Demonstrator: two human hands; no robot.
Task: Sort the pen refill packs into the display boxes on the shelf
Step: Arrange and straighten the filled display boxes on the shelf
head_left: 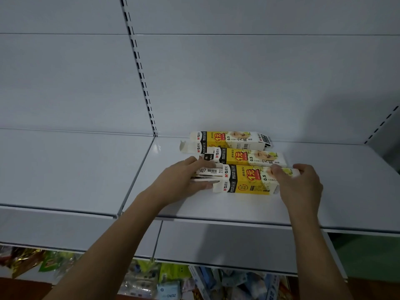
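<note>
**Refill packs at the near box, white shelf**

White metal shelving filled the view; the shelf [216, 208] carried three yellow-and-white display boxes lying on their sides in a row running back toward the rear panel. Landmark: the near box [249, 179].

- Middle box [251, 158] lay just behind the near box, touching or nearly so; far box [229, 139] lay behind that, against the rear panel.
- Near box's open end faced left. A small stack of flat refill packs [207, 175] stuck out of that end, barcode label up.
- Left hand [184, 178] was at the open end, fingers curled round the packs, thumb below and fingers on top.
- Right hand [300, 180] gripped the closed right end of the near box, fingers curled over its top edge.
- Below the near box, under the shelf edge, a lower level held mixed packaged goods [151, 282], blurred.
- Slotted upright [140, 72] stood behind and left of the near box.
</note>
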